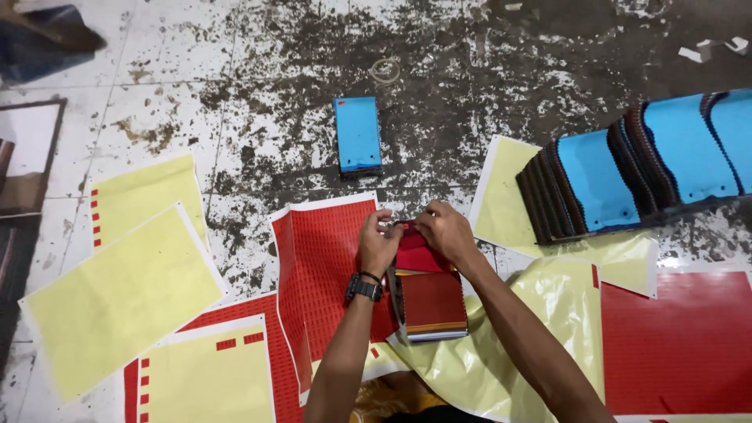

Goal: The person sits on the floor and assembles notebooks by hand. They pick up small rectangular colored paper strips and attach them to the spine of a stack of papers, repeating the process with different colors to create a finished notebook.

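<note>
Both hands meet at the far end of a stack of fabric swatches (427,301) lying on the floor near the person. The left hand (378,243), with a black watch (364,288) on its wrist, has its fingers closed on the far left corner of the stack; the right hand (445,231) is closed on the far right corner, pinching the top red swatch there. The two hands are almost touching. The stack shows dark red on top, with many thin layers at its near edge, and it rests partly on a red label sheet (325,266) and partly on a yellow plastic sheet (548,313). Farther away, just left of the hands, a small blue-topped stack (357,135) lies alone on the stained floor (258,102). To the far right a long row of blue swatch stacks (642,160) lies fanned out. Yellow sheets (117,294) lie at the left
</note>
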